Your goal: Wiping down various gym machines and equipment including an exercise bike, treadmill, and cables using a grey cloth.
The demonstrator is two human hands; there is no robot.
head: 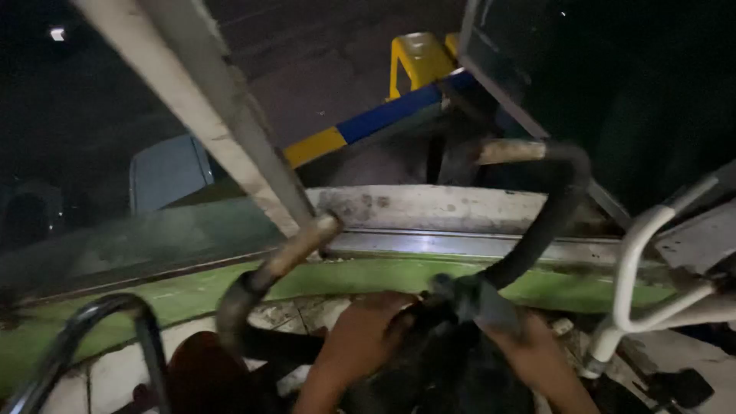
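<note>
A black hose (pixel 552 215) curves from far right down to the near centre. Its near end is wrapped in grey tape. A second black hose (pixel 238 307) bends at near left.

Hose (pixel 556 207): matt black rubber, its ends fitted over dull, stained tan tubes. Clamp (pixel 479 300): grey metal, faintly shiny. White bar (pixel 636 253): smooth painted metal tube, slightly glossy. Green panel (pixel 345 276): painted, scuffed and dirty. Pale panel (pixel 429 207): chipped, grimy paint. Ledge (pixel 460 244): bright ribbed metal. Diagonal post (pixel 199 100): worn, off-white paint. Chrome loop (pixel 84 318): polished, reflective metal. Yellow bracket (pixel 418 57): glossy paint.
</note>
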